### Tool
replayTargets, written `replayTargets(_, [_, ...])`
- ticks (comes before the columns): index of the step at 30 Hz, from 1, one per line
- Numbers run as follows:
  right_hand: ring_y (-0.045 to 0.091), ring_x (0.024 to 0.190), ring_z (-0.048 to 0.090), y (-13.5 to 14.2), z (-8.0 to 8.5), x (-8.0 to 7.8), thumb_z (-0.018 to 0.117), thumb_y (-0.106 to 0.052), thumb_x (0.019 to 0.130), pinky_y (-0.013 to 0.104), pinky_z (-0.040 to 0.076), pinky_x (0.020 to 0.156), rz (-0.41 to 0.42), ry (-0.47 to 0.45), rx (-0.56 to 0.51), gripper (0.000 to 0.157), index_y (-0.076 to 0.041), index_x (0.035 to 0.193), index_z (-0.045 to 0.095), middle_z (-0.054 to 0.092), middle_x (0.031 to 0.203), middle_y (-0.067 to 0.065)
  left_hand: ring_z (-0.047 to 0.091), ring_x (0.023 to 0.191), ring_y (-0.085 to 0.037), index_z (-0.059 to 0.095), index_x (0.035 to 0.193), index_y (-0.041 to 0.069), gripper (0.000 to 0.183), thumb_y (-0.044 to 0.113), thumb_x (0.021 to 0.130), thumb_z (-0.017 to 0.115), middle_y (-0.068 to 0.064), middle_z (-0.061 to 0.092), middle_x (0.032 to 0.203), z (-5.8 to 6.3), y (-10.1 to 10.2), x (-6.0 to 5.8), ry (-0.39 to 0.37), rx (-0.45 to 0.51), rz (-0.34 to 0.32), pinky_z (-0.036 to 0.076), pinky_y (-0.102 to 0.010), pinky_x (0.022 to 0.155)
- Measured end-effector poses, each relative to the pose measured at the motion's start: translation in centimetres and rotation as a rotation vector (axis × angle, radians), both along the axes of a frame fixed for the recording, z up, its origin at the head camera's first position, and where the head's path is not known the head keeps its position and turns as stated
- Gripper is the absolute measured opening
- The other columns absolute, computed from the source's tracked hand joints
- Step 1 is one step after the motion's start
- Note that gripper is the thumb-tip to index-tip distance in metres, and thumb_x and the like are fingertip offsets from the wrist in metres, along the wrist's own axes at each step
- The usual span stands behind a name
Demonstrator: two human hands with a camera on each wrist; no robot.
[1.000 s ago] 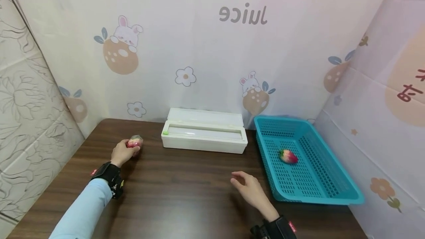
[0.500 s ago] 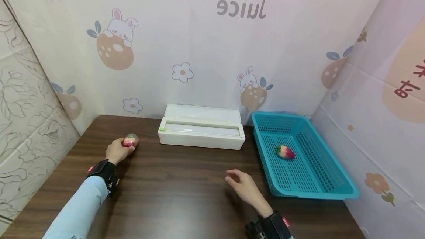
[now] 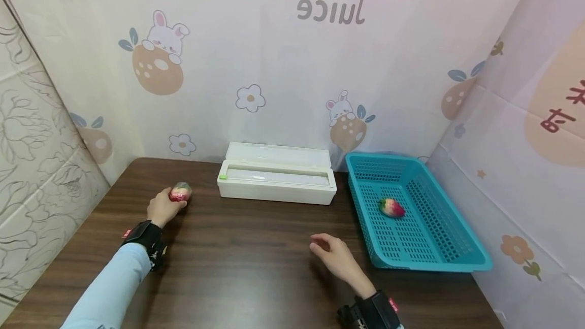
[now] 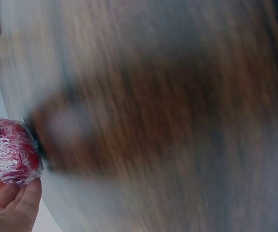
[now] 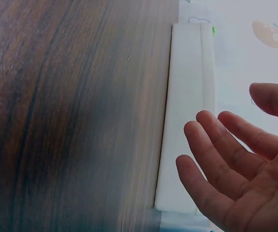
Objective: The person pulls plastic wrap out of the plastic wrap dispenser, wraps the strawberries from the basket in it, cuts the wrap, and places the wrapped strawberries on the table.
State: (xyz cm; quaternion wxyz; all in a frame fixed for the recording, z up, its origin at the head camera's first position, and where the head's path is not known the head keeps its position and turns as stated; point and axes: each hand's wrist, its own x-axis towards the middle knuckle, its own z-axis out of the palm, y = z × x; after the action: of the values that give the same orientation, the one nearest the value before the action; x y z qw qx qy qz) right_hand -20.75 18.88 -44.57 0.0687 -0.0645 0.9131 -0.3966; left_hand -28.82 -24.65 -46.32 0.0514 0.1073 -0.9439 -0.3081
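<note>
At the left of the table, my left hand (image 3: 162, 208) grips a strawberry (image 3: 181, 192) wrapped in clear film. The left wrist view shows the red wrapped strawberry (image 4: 14, 153) between thumb and fingers, its film creased and shiny. My right hand (image 3: 335, 255) holds nothing and hovers over the table, left of the blue basket, fingers loosely bent. In the right wrist view the right hand (image 5: 247, 169) has its fingers spread apart, with the white box behind them. A second strawberry (image 3: 392, 207), red and pale with a green top, lies inside the basket.
A long white cling film dispenser (image 3: 276, 193) stands at the back middle with its lid raised. The blue perforated basket (image 3: 425, 266) sits at the right of the brown table (image 3: 228, 268). Printed cloth walls (image 3: 274, 55) close off the back and sides.
The head view has shifted slightly, so everything appears a little higher and to the left. The left hand keeps its grip on the wrapped strawberry; the right hand stays almost still.
</note>
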Motion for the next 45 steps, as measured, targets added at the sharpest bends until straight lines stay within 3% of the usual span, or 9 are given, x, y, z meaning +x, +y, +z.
replayTargets(12, [0.024,0.1,0.06,0.7,-0.4,0.6,0.057,-0.024,0.09,0.039,0.05,0.078,-0.006,0.007,-0.008,0.032,-0.005,0.116,0.06,0.064,0.111,0.01,0.047,0.106,-0.051,0.033,0.131,-0.014,0.07,0.027,0.082,0.063,-0.037,0.045,0.123,-0.4,0.5,-0.9,-0.002,0.043,-0.032,0.038,-0.058,0.083])
replayTargets(20, [0.022,0.098,0.06,1.2,-0.4,0.7,0.057,-0.024,0.09,0.036,0.05,0.076,-0.017,0.012,-0.01,0.032,-0.005,0.116,0.06,0.064,0.11,0.009,0.038,0.115,-0.053,0.021,0.136,-0.016,0.081,0.028,0.082,0.063,-0.041,0.033,0.131,-0.3,0.9,-1.6,-0.002,0.064,-0.071,0.032,-0.062,0.092])
replayTargets(23, [0.023,0.099,0.06,1.5,-0.5,0.8,0.057,-0.024,0.09,0.038,0.05,0.077,-0.029,0.015,-0.006,0.032,-0.006,0.116,0.06,0.064,0.11,0.009,0.032,0.119,-0.053,0.023,0.134,-0.019,0.08,0.026,0.082,0.063,-0.042,0.031,0.131,0.0,1.2,-1.5,0.088,0.049,-0.091,0.026,-0.061,0.098])
replayTargets(27, [0.024,0.104,0.058,1.7,-0.1,1.1,0.058,-0.024,0.09,0.04,0.049,0.081,-0.05,0.024,0.015,0.032,-0.009,0.118,0.06,0.063,0.113,0.008,0.028,0.122,-0.053,0.035,0.127,-0.02,0.06,0.011,0.082,0.059,-0.041,0.035,0.128,0.8,1.8,-1.0,0.327,0.01,-0.14,0.02,-0.058,0.102])
replayTargets(29, [0.024,0.105,0.057,1.6,0.7,1.0,0.058,-0.026,0.089,0.041,0.049,0.082,-0.046,0.038,0.036,0.034,-0.011,0.119,0.059,0.062,0.115,0.008,0.031,0.121,-0.051,0.042,0.124,-0.017,0.048,0.001,0.082,0.054,-0.037,0.04,0.126,1.5,2.2,-0.6,0.44,-0.016,-0.18,0.024,-0.058,0.1])
replayTargets(32, [0.023,0.106,0.057,1.4,2.8,0.6,0.059,-0.028,0.089,0.041,0.048,0.084,-0.017,0.07,0.087,0.036,-0.012,0.121,0.058,0.061,0.116,0.006,0.044,0.11,-0.045,0.048,0.123,-0.01,0.039,-0.005,0.085,0.05,-0.03,0.046,0.123,3.1,2.8,-0.2,0.509,-0.07,-0.274,0.036,-0.056,0.089])
replayTargets(36, [0.021,0.105,0.058,1.1,6.5,-0.5,0.06,-0.028,0.088,0.04,0.049,0.086,0.041,0.115,0.161,0.037,-0.013,0.121,0.057,0.061,0.116,0.005,0.054,0.097,-0.036,0.054,0.121,-0.002,0.034,0.001,0.087,0.056,-0.023,0.054,0.117,5.3,4.2,-0.2,0.459,-0.171,-0.419,0.044,-0.049,0.077])
replayTargets(40, [0.022,0.101,0.06,1.2,9.5,-2.3,0.061,-0.027,0.088,0.039,0.05,0.083,0.109,0.177,0.246,0.038,-0.01,0.122,0.057,0.062,0.114,0.007,0.055,0.102,-0.035,0.058,0.115,-0.002,0.031,0.003,0.085,0.061,-0.019,0.059,0.111,7.1,5.9,-1.2,0.422,-0.244,-0.535,0.046,-0.049,0.082])
replayTargets(45, [0.023,0.095,0.06,1.3,11.0,-5.5,0.06,-0.023,0.088,0.038,0.049,0.079,0.187,0.282,0.378,0.037,-0.005,0.12,0.057,0.061,0.112,0.012,0.058,0.097,-0.033,0.059,0.113,-0.005,0.03,0.001,0.083,0.062,-0.019,0.061,0.106,8.3,7.5,-2.9,0.388,-0.327,-0.653,0.048,-0.044,0.081])
